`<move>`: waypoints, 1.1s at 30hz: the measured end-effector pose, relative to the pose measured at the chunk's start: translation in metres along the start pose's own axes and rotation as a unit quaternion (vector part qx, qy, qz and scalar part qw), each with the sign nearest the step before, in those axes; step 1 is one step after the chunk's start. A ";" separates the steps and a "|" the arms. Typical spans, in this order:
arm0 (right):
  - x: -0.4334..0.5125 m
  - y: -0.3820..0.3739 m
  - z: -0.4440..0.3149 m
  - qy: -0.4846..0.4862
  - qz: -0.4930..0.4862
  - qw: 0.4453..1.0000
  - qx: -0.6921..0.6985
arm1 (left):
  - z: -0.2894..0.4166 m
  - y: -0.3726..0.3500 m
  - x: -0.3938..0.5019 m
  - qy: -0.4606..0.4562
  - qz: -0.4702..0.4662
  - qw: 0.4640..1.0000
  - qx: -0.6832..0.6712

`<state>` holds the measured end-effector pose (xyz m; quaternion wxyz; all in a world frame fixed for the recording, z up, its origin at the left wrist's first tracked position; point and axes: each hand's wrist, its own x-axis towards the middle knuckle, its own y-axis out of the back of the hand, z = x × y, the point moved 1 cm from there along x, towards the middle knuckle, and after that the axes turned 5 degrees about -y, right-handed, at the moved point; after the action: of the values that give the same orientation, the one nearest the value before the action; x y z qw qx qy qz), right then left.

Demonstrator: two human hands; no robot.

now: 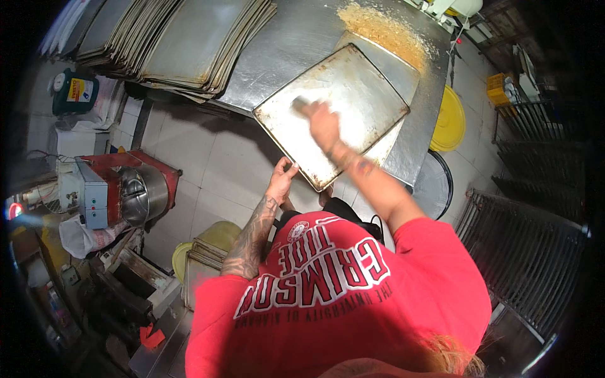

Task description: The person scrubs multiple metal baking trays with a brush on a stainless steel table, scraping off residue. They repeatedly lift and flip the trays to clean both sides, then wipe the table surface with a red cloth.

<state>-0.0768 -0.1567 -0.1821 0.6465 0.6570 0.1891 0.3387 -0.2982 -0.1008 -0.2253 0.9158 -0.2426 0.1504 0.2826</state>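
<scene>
A metal baking tray (364,85) with browned, stained edges lies tilted over the front of a stainless steel table (293,56), its near corner jutting past the table's edge. My left hand (281,178) pinches the tray's left rim near that corner. Over the tray's middle, my right hand (324,124) grips a small dark scraper-like tool (300,106), blurred and pressed on or just above the glaring surface. Beneath this tray, a second metal tray (410,78) shows along the far and right sides. Brown crumbs (378,26) are scattered on the table beyond both.
Stacked baking trays (189,42) fill the table's left end. A yellow round lid (449,118) stands by the right edge, near a black-rimmed round container (427,184). A mixer with a steel bowl (144,193) is on the left floor; metal racks (515,260) stand right.
</scene>
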 end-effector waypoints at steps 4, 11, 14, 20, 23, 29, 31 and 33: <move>0.083 -0.016 0.161 -0.210 -0.005 0.971 0.118 | -0.019 0.007 -0.005 0.014 0.003 0.999 -0.039; 0.025 0.020 -0.014 0.046 -0.058 0.992 0.102 | -0.007 -0.006 -0.014 0.038 0.039 0.998 -0.038; 0.087 -0.027 0.151 -0.204 -0.103 0.971 0.072 | 0.002 -0.018 -0.020 0.033 0.038 0.996 -0.071; -0.040 0.075 0.063 0.085 -0.057 0.974 0.203 | 0.009 -0.030 -0.025 0.023 0.045 0.997 -0.062; -0.084 0.082 0.045 0.129 -0.087 0.972 0.173 | 0.007 -0.017 -0.028 0.042 0.048 0.995 -0.079; 0.019 0.023 0.318 -0.169 -0.101 0.970 0.144 | 0.055 -0.079 -0.040 -0.001 0.045 0.995 -0.092; 0.053 0.079 0.316 -0.114 -0.016 0.958 0.264 | 0.080 -0.096 -0.045 -0.043 0.078 0.985 -0.146; 0.062 0.136 0.288 -0.185 0.155 0.877 0.415 | 0.112 -0.115 -0.042 -0.103 0.099 0.980 -0.140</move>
<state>0.1390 -0.3344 -0.0177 0.2771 0.9366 0.0848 0.1968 -0.2485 -0.1433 -0.0729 0.8510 -0.3217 0.0374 0.4134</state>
